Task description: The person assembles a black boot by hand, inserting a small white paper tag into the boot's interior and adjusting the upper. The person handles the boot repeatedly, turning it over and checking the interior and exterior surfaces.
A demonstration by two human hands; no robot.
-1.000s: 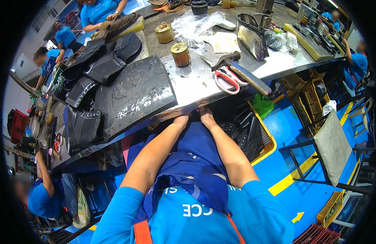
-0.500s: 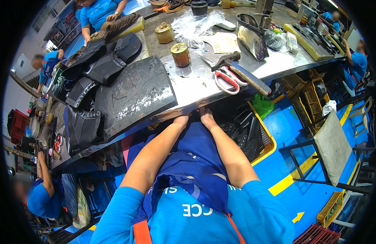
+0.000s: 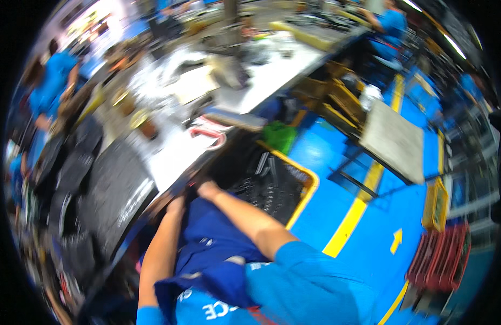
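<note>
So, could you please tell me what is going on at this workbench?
The person's left hand and right hand are together low at the front of the workbench; the blurred view does not show whether they hold anything. On top lie a dark flat slab, red-handled scissors and a jar, with black shoe-like pieces to the left. A yellow-rimmed crate sits below, right of the hands.

The worktop [image 3: 172, 160] spans the upper left of the frame; on it I see a jar [image 3: 145, 126] left of the scissors [image 3: 209, 131]. A crate [image 3: 310, 188] sits at centre, a chair [image 3: 394, 138] to its right.
</note>
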